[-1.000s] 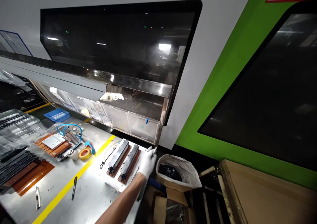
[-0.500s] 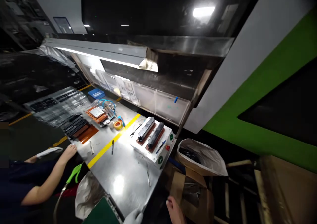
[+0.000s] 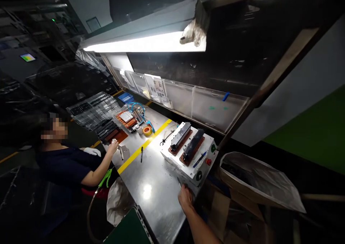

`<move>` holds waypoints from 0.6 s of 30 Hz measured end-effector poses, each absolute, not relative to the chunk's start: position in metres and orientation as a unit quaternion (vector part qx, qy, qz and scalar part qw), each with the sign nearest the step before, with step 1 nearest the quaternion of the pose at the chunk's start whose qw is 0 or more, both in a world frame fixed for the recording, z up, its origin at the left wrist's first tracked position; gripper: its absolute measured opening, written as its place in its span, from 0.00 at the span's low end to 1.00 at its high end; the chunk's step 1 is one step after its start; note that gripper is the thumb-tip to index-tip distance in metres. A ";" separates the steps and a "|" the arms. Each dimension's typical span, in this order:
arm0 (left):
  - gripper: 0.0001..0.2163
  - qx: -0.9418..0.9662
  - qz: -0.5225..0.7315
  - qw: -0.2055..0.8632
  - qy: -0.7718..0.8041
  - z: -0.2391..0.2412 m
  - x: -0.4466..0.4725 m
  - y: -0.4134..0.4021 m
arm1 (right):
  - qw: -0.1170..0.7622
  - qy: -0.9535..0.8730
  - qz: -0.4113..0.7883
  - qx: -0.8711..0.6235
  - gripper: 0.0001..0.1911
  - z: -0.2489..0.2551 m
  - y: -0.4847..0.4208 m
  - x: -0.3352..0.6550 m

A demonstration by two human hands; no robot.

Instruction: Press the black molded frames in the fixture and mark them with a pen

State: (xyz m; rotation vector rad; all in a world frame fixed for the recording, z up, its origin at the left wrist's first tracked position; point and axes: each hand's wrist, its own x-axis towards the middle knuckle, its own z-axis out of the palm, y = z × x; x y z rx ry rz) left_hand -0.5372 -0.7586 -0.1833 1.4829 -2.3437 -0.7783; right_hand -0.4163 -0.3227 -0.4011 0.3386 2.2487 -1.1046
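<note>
My right hand (image 3: 185, 198) is bare and lies on the near edge of the steel table (image 3: 151, 193), fingers curled. Its fingertips meet the near end of a thin metal tool (image 3: 179, 182) lying on the table; a grip on it is unclear. Just beyond stands a white fixture box (image 3: 178, 161) carrying two long dark parts (image 3: 181, 135) (image 3: 193, 144) on brown plates, a blue pen (image 3: 199, 160), a red button (image 3: 207, 161) and a green button (image 3: 198, 176). My left hand is out of view.
A seated co-worker at the left holds a small white item in a hand (image 3: 113, 145) over the table. A black pen (image 3: 141, 153), yellow tape roll (image 3: 147, 130), yellow line (image 3: 129, 160), trays (image 3: 91, 109), and a lined box (image 3: 258, 183) at the right.
The view swung down and back from the machine window to the whole bench. My gloved left hand left the fixture and dropped out of view; my bare right hand came up to the thin tool.
</note>
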 end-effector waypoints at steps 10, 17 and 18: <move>0.15 0.267 -0.377 0.024 -0.887 -0.199 -0.540 -0.783 | 0.277 0.641 -0.688 0.195 0.35 -0.327 -0.253 -0.369; 0.09 0.249 -0.398 0.016 -0.883 -0.159 -0.535 -0.752 | 0.270 0.614 -0.696 0.256 0.33 -0.325 -0.246 -0.406; 0.11 0.247 -0.399 0.024 -0.883 -0.154 -0.531 -0.739 | 0.273 0.618 -0.688 0.265 0.33 -0.327 -0.240 -0.399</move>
